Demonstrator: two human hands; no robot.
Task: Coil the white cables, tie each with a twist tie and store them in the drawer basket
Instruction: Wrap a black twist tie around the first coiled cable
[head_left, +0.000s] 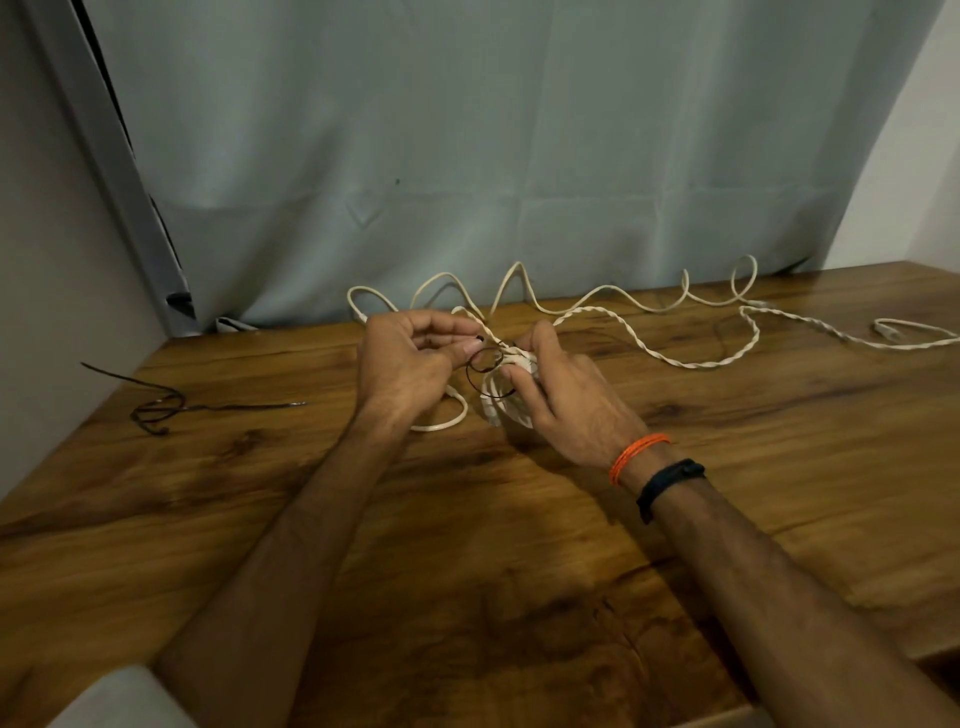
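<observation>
Mid-table (467, 545), nr far edge: R hand (563, 400) gripped coil (501, 392); L hand (410, 364) pinched tie (485, 360) looped at coil. Spare ties (161, 408) nr left edge.

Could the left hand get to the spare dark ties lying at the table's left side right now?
Probably yes, once freed: the left hand is pinching the dark twist tie at the coiled white cable. Bare table lies between it and the spare ties.

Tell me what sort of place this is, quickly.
Probably a room in a home: a wooden table pushed against a pale curtain, plain walls either side. Both hands work a white cable coil there.
</observation>
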